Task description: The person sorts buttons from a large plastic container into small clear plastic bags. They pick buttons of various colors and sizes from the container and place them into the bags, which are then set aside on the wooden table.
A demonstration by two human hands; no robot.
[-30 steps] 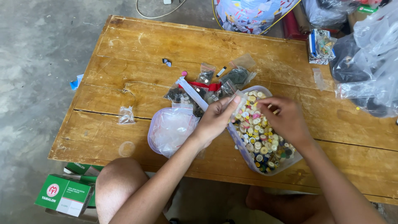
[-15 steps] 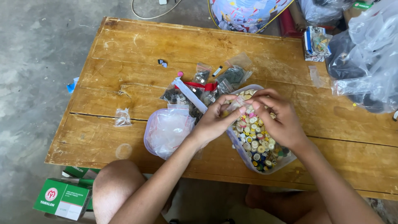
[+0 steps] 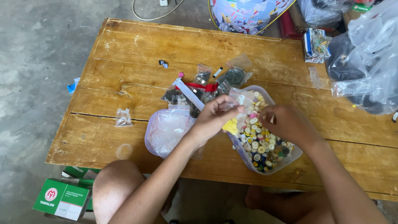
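2 hands: left (image 3: 213,118) pinches 1 small bag (image 3: 240,99), right (image 3: 286,124) pinches 1 button (image 3: 272,119).

Left forearm entered from bottom centre, ran up and right, bare. Left hand (image 3: 213,118) raised at wrist, fingers curled, thumb and fingertips pinched together at upper right of hand. Right forearm entered from bottom right, ran up and left, bare. Right hand (image 3: 286,122) palm down, back toward camera, fingers bent under and pointing left toward left hand; fingertips hidden. Hands near each other, not touching. Bare left knee visible below left forearm; bare foot lower right.
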